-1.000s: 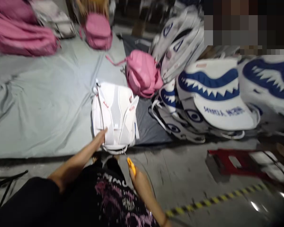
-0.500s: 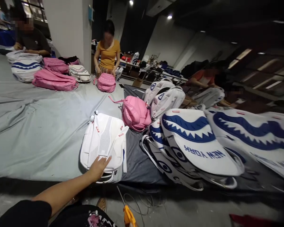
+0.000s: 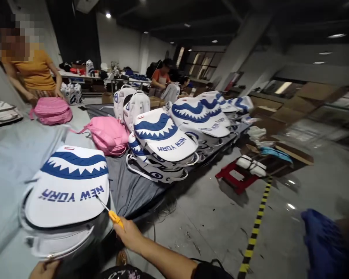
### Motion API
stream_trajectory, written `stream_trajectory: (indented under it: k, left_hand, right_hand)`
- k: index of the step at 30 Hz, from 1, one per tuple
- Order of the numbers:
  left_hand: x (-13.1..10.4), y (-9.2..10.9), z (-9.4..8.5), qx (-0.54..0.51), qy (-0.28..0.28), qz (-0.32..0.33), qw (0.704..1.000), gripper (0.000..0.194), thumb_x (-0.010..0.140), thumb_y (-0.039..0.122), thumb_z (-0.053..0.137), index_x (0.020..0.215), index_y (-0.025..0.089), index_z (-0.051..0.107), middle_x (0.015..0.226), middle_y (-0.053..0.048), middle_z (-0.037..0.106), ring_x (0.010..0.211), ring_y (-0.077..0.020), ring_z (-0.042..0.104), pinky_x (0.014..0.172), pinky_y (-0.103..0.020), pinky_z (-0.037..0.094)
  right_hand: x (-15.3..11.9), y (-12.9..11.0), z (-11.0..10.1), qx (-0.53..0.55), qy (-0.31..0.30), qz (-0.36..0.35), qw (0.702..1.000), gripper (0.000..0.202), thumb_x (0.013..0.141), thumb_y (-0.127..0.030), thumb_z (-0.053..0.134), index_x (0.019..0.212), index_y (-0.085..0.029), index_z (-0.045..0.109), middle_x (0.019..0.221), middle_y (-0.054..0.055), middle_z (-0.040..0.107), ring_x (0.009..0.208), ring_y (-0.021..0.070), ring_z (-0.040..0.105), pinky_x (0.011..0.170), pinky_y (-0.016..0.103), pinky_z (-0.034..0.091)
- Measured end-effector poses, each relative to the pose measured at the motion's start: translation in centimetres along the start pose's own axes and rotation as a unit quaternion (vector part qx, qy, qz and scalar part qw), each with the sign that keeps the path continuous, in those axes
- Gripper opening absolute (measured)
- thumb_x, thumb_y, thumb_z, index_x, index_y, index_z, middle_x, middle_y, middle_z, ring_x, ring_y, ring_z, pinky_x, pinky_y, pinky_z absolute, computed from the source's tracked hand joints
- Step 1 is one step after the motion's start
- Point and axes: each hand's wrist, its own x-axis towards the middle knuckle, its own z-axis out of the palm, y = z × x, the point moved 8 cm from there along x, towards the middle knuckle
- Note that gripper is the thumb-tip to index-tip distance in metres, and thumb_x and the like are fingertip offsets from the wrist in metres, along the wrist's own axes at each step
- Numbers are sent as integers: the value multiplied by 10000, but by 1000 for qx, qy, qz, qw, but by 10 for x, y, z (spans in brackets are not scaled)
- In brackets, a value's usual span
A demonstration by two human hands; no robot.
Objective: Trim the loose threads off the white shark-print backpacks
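In front of me on the left lies a white backpack point(image 3: 72, 207) with a blue wave, white teeth and NEW YORK lettering on its raised front. At the bottom edge, my left hand point(image 3: 45, 268) is partly cut off, its fingers closed on the near end of this backpack. My right hand point(image 3: 130, 234) grips a yellow-handled tool point(image 3: 115, 219) with a thin metal shaft, whose tip is at the lettering; whether it touches the fabric I cannot tell. The exact kind of tool is unclear.
Beyond lies a pink backpack point(image 3: 109, 136), with stacked white backpacks point(image 3: 165, 135) to its right. A person in a yellow top point(image 3: 36, 71) handles another pink backpack point(image 3: 52, 111). A red stool point(image 3: 237, 176) and black-yellow floor tape point(image 3: 257, 224) are at right.
The view has swung right. The white backpack, earlier strap side up under my left hand, now shows its printed front. My right hand has brought the yellow-handled tool up to the lettering.
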Motion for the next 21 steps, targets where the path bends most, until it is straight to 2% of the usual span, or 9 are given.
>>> stream_trajectory:
  k: [1, 3, 5, 7, 9, 12, 15, 18, 21]
  left_hand:
    - [-17, -10, 2, 12, 31, -37, 999, 535, 614, 495, 479, 1122, 573, 627, 593, 70, 702, 698, -401, 728, 601, -538, 576]
    - [-36, -7, 0, 46, 100, -44, 993, 558, 708, 531, 523, 1264, 534, 569, 938, 36, 775, 995, -377, 714, 806, -560, 578]
    - [-30, 19, -4, 120, 127, 57, 983, 722, 775, 506, 589, 1463, 338, 448, 1429, -98, 564, 1373, -352, 468, 1076, -556, 445]
    - [-5, 33, -6, 199, 95, 126, 967, 758, 803, 353, 636, 1504, 185, 401, 1602, -197, 273, 1500, -375, 204, 1177, -569, 287]
    - [27, 27, -9, 262, 36, 138, 954, 848, 778, 257, 697, 1539, 175, 330, 1628, -214, 162, 1513, -393, 122, 1187, -591, 222]
    - [59, 13, 7, 283, -117, 177, 935, 1050, 669, 206, 803, 1566, 248, 259, 1634, -178, 160, 1510, -392, 139, 1177, -594, 231]
    - [76, 15, 15, 235, -183, 205, 932, 868, 675, 80, 709, 1478, 288, 450, 1557, -103, 393, 1434, -325, 382, 1155, -483, 347]
    - [106, 34, -29, 137, -51, 159, 976, 492, 780, 83, 551, 1212, 263, 703, 1208, -34, 718, 1080, -220, 691, 931, -315, 533]
    - [131, 78, -99, 60, 137, 211, 966, 272, 861, 194, 521, 985, 227, 760, 903, -24, 774, 811, -186, 721, 711, -261, 526]
  right_hand:
    - [6, 4, 1, 0, -6, 3, 1000, 418, 858, -521, 553, 1106, -210, 679, 778, 31, 696, 736, 212, 638, 690, 286, 473]
    - [16, 14, 0, 20, -2, 10, 1000, 437, 883, -517, 526, 1125, -189, 682, 792, 34, 691, 743, 201, 627, 694, 281, 472]
    - [22, 22, -2, 53, 11, 18, 998, 509, 902, -539, 486, 1212, -168, 645, 795, 35, 683, 725, 192, 618, 693, 287, 476]
    - [23, 31, -1, 80, 18, 35, 996, 611, 903, -591, 458, 1295, -140, 586, 771, 33, 668, 688, 192, 609, 669, 296, 477]
    - [18, 37, 1, 95, 16, 45, 994, 681, 910, -639, 422, 1337, -124, 547, 747, 29, 652, 675, 195, 605, 662, 304, 480]
    - [0, 46, 4, 104, 19, 50, 993, 720, 932, -677, 354, 1357, -122, 526, 731, 28, 635, 691, 200, 610, 682, 316, 499]
    - [-24, 58, 9, 118, 54, 68, 989, 719, 937, -694, 336, 1345, -131, 516, 766, 42, 648, 718, 208, 635, 704, 330, 527]
    - [-41, 58, 16, 124, 107, 57, 985, 630, 976, -639, 299, 1311, -155, 525, 829, 54, 661, 766, 202, 649, 765, 342, 538]
    - [-45, 29, 20, 87, 147, -5, 985, 603, 994, -588, 267, 1304, -148, 537, 800, 50, 646, 731, 193, 634, 764, 340, 528]
